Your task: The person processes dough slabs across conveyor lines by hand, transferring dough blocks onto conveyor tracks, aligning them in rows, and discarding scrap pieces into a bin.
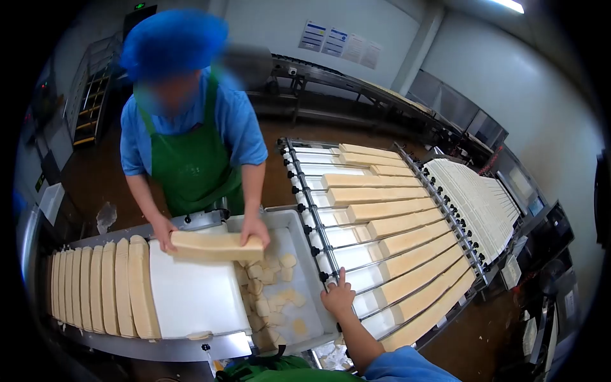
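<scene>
My right hand [338, 298] reaches in from the lower right, its index finger stretched out over the near end of the lane conveyor [366, 278]. It lies beside the dark-knobbed rail [313, 223] and appears to hold nothing. Long pale dough strips [407, 240] lie in the lanes to its right, split by thin metal rods. My left hand is out of view. Across from me, a co-worker in a green apron [194, 162] grips a thick stack of dough sheets [216, 246] with both hands, above the tray and the white belt.
A white tray [305, 254] with loose dough pieces [270, 290] stands between the two conveyors. On the left, several upright dough slabs [108, 290] line the white belt [188, 299]. Further right is a ribbed sheet of dough [468, 197]. A step ladder [91, 102] stands behind.
</scene>
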The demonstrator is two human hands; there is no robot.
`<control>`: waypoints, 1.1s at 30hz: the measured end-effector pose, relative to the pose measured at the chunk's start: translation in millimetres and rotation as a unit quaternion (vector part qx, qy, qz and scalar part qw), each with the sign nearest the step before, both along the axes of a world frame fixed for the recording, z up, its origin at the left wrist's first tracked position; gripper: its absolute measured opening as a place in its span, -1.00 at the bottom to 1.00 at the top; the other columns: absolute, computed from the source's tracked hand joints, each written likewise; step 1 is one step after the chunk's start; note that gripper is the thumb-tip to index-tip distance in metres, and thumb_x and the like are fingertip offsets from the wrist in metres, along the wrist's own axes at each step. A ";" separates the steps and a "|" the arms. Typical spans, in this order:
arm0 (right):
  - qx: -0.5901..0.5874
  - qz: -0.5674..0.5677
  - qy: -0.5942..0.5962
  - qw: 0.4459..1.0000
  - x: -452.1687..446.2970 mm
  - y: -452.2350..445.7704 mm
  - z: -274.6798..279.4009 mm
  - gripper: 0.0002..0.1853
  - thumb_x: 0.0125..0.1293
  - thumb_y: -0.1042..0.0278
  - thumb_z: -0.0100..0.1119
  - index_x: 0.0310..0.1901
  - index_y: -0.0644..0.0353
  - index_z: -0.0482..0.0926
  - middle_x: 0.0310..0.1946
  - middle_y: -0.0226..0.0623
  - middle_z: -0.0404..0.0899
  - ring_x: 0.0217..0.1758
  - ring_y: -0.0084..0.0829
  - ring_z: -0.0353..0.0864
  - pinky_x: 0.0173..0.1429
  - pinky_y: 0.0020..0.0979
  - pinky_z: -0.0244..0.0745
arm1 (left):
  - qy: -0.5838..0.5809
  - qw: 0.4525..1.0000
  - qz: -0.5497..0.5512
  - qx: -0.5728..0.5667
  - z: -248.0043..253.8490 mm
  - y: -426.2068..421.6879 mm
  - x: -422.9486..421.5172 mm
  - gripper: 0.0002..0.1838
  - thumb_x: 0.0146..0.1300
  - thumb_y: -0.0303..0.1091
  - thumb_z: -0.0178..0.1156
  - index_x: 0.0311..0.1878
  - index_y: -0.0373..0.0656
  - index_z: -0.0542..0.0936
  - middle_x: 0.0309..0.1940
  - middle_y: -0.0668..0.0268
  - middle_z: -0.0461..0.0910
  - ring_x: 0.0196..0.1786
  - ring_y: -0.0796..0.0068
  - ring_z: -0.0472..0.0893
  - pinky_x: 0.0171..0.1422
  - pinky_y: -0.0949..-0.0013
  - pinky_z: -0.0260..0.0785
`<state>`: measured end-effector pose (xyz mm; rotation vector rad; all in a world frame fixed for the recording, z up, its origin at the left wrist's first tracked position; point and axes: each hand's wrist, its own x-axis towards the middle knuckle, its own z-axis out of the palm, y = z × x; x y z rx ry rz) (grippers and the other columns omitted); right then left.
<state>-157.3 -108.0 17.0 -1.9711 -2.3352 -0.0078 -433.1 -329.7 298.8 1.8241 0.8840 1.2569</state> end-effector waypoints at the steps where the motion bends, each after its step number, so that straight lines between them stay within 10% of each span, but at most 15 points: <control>1: 0.004 0.000 -0.002 1.000 2.1 -1.9 0.3 -0.59 0.03 0.03 0.16 -0.16 0.11 0.68 0.48 0.00 -0.06 0.04 -0.03 0.46 -0.03 0.00 0.42 | -0.005 1.000 -0.001 0.001 -0.3 -1.0 0.4 -0.61 0.27 -0.42 0.03 0.16 -0.32 0.41 0.08 0.09 0.46 0.04 0.26 0.50 0.11 0.31 0.36; 14: 0.026 -0.009 -0.002 1.000 4.0 2.4 -7.8 -0.68 0.01 0.04 0.22 -0.22 -0.01 0.69 0.45 -0.11 0.03 -0.05 -0.09 0.52 -0.11 -0.02 0.47 | -0.011 0.996 0.004 0.094 20.5 -32.9 -24.3 -0.63 0.27 -0.44 -0.02 0.14 -0.32 0.40 0.05 0.13 0.46 -0.01 0.30 0.51 0.07 0.33 0.37; 16: -0.035 -0.015 0.037 0.999 4.0 6.7 1.4 -0.69 0.01 0.10 0.29 -0.20 0.01 0.67 0.20 -0.04 0.38 -0.05 -0.09 0.54 -0.10 -0.01 0.51 | -0.022 0.986 0.042 0.160 39.0 -56.4 -48.2 -0.63 0.27 -0.44 -0.02 0.14 -0.32 0.40 0.05 0.14 0.46 -0.01 0.31 0.51 0.06 0.34 0.38; 18: 0.022 -0.106 0.119 0.987 4.9 29.4 -24.7 -0.53 0.06 0.07 0.28 -0.02 0.15 0.60 0.16 0.02 0.40 0.19 0.04 0.40 0.24 -0.06 0.34 | -0.030 0.965 0.117 0.232 61.9 -82.7 -78.7 -0.64 0.27 -0.45 -0.03 0.13 -0.33 0.39 0.04 0.14 0.46 -0.02 0.32 0.51 0.06 0.34 0.38; 22: 0.175 0.123 0.230 0.949 -25.2 48.4 23.2 -0.26 0.16 0.23 0.24 0.35 0.27 0.20 0.38 0.10 0.13 0.39 0.08 0.15 0.44 -0.07 0.03 | -0.057 0.852 0.449 0.264 70.1 -101.6 -123.3 -0.64 0.27 -0.45 -0.04 0.13 -0.33 0.39 0.03 0.15 0.46 -0.03 0.33 0.51 0.04 0.35 0.38; 26: 0.244 0.154 0.526 0.800 -112.4 37.0 153.4 -0.38 0.32 0.36 0.10 0.38 0.25 0.15 0.35 0.01 0.19 0.40 -0.13 0.18 0.44 -0.21 0.04 | -0.075 0.735 0.665 -0.110 -70.2 -80.0 -156.6 -0.55 0.29 -0.45 0.12 0.23 -0.26 0.32 0.04 0.22 0.38 0.00 0.50 0.45 0.05 0.42 0.36; 30: 0.152 0.146 0.498 0.841 -151.4 45.5 139.7 -0.45 0.31 0.35 0.12 0.30 0.27 0.25 0.23 -0.05 0.34 0.31 -0.15 0.30 0.38 -0.26 0.15 | 0.241 0.635 0.680 -0.275 -257.1 -102.4 -166.7 -0.07 0.07 -0.24 0.39 0.31 -0.52 0.04 0.13 -0.20 0.23 0.07 -0.05 0.38 0.22 0.14 0.29; 33: -0.062 0.228 0.302 0.924 -200.9 20.9 76.8 -0.60 0.20 0.38 0.22 0.08 0.28 0.47 0.04 0.02 0.50 0.16 -0.05 0.43 0.27 -0.22 0.30 | 0.216 0.641 0.670 -0.305 -311.5 -111.2 -163.3 0.02 -0.03 -0.22 0.45 0.31 -0.52 0.00 0.15 -0.34 0.13 0.13 -0.29 0.29 0.27 0.01 0.22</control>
